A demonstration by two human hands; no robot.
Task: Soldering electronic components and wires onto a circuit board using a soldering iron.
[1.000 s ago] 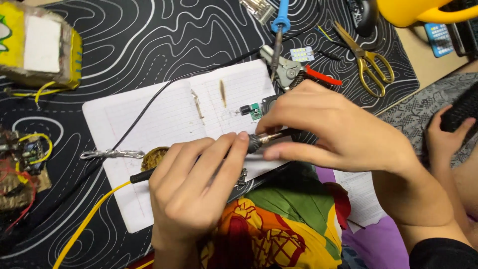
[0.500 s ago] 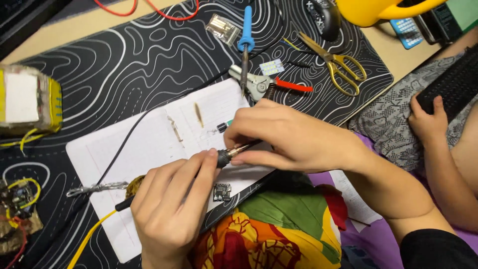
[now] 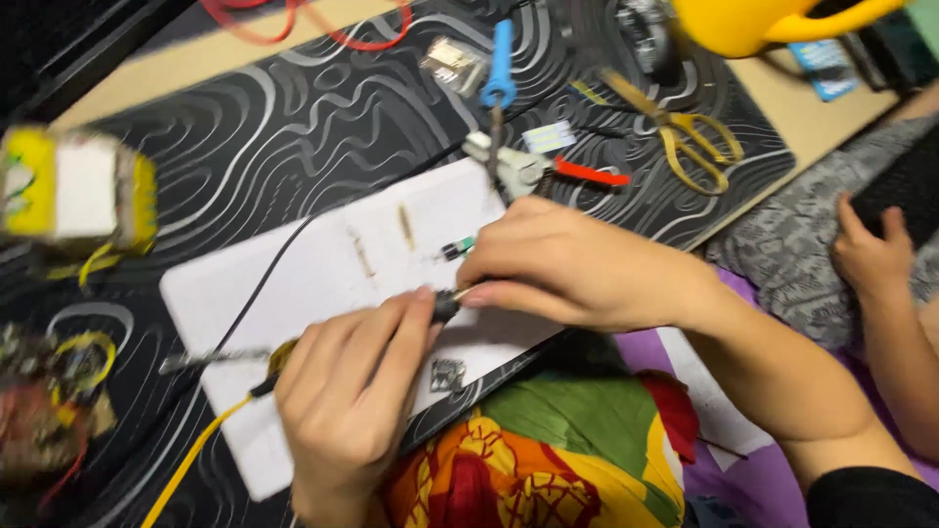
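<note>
At centre frame, over a white notebook [image 3: 293, 293] lying open on a black mat with pale wavy lines [image 3: 293, 127], a person's two bare hands meet around a small dark cylindrical part [image 3: 448, 304]. From the lower middle of the frame the left hand [image 3: 347, 401] reaches up, fingers curled and its fingertips pinching the part's near end; from the right edge the right hand [image 3: 577, 264] comes in, fingers bunched and closed on the metal tip at the part's far end. Just above the hands, a tiny green-and-black component [image 3: 456, 249] rests on the page. A yellow cable [image 3: 186, 460] runs from beneath the left hand toward the lower left corner.

Toward the top of the frame, a blue-handled tool [image 3: 500, 64] lies on the mat, and yellow-handled scissors [image 3: 685, 132] sit at upper right. A yellow and white box [image 3: 73, 186] occupies the left edge. At the far right, another person's hand [image 3: 871, 254] rests on grey fabric, well apart from the work. Bright printed cloth [image 3: 528, 460] fills the bottom centre.
</note>
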